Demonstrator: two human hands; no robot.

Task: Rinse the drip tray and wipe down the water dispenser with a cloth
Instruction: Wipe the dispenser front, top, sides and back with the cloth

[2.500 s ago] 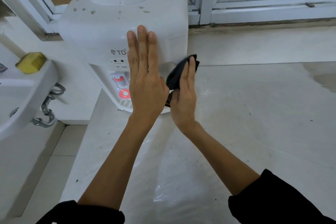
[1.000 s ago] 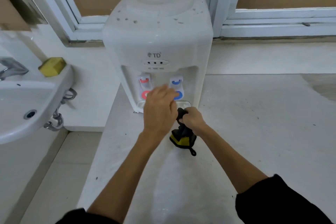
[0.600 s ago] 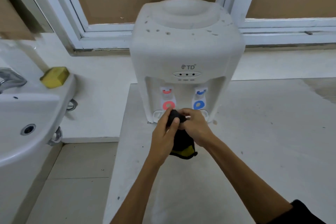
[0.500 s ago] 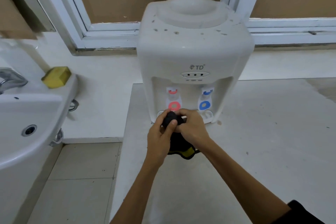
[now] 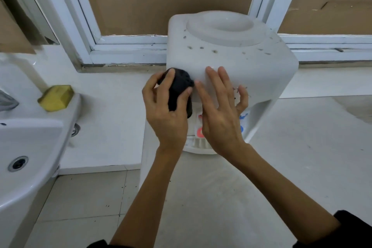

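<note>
From the head camera, the water dispenser (image 5: 231, 62) stands on the table (image 5: 302, 157) below the window. The left hand (image 5: 167, 110) has its fingers (image 5: 182, 98) clamped on a balled dark cloth (image 5: 179, 88), pressing it to the dispenser's upper left front corner. The right hand (image 5: 221, 110) lies flat on the front, fingers spread apart, holding nothing. The drip tray (image 5: 198, 145) sits in its slot under the taps. Wiping looks underway; dark specks on the top suggest more to do. Whether the tray is rinsed cannot be told.
</note>
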